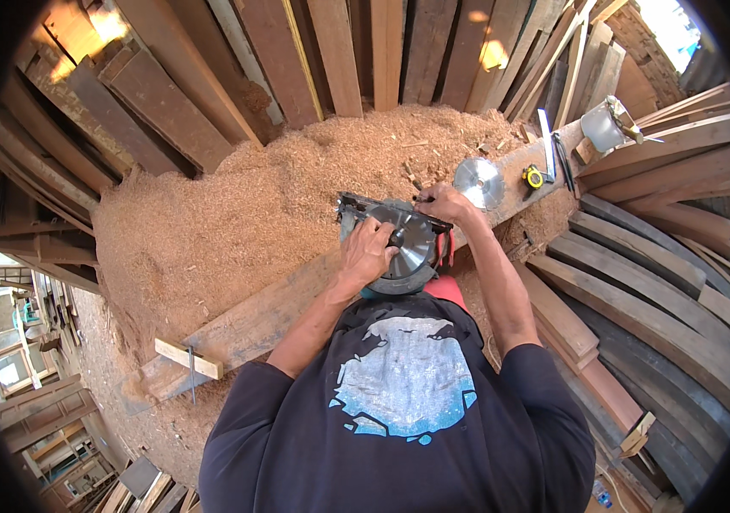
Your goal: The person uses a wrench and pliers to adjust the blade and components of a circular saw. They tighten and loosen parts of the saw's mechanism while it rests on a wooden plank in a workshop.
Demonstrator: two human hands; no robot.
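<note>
A circular saw rests against my lap with its round toothed blade facing up. My left hand lies over the left side of the blade, its fingers bent and closed at the dark hub in the middle. At the far right edge of the saw's dark base plate is my right hand, fingers closed around a small dark piece that is mostly hidden. Just beyond that hand, a second round saw blade lies flat on the long wooden plank.
Along the plank's right part sit a yellow tape measure, a metal square and a whitish container. A wood block is at its left end. Sawdust is heaped beyond; stacked boards stand at right.
</note>
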